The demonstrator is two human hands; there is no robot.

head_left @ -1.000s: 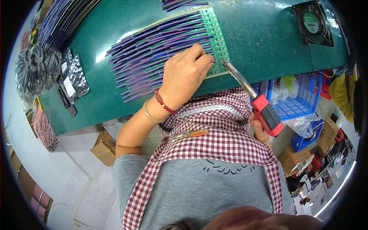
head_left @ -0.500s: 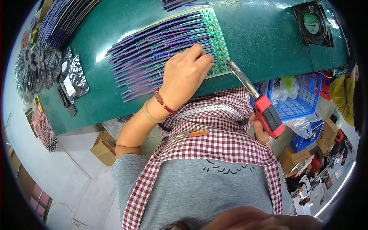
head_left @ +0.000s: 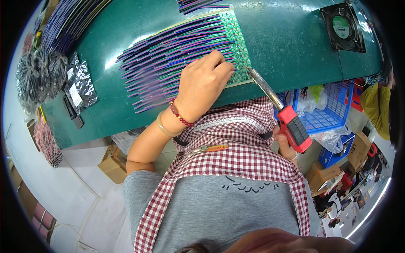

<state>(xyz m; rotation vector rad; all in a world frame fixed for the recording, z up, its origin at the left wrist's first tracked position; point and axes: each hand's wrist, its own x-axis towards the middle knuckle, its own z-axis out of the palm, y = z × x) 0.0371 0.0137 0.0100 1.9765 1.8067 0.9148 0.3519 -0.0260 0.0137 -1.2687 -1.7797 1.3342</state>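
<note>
A green circuit board panel [head_left: 241,55] lies on the table with its right part bare. Rows of dark wires with pink and blue strands [head_left: 168,55] run leftward from it. My left hand [head_left: 204,80] rests over the wires near the board's lower edge, fingers bent and pinched together; their tips and whatever they hold are hidden. In my right hand [head_left: 284,144] is a soldering iron [head_left: 294,128] with a red and black handle, partly covering that hand. Its metal barrel slants up and left, and its tip is at the board's lower right part, just right of my left fingers.
On the green table [head_left: 287,38] stand a black fan [head_left: 342,29] at far right and more wire bundles [head_left: 74,21] at far left. Silvery bags [head_left: 84,86] and a black-handled tool [head_left: 72,111] lie left. A blue basket [head_left: 325,111] sits below the right edge.
The soldering iron has shifted very slightly left, its tip a little farther over the board. My left hand stays in nearly the same place.
</note>
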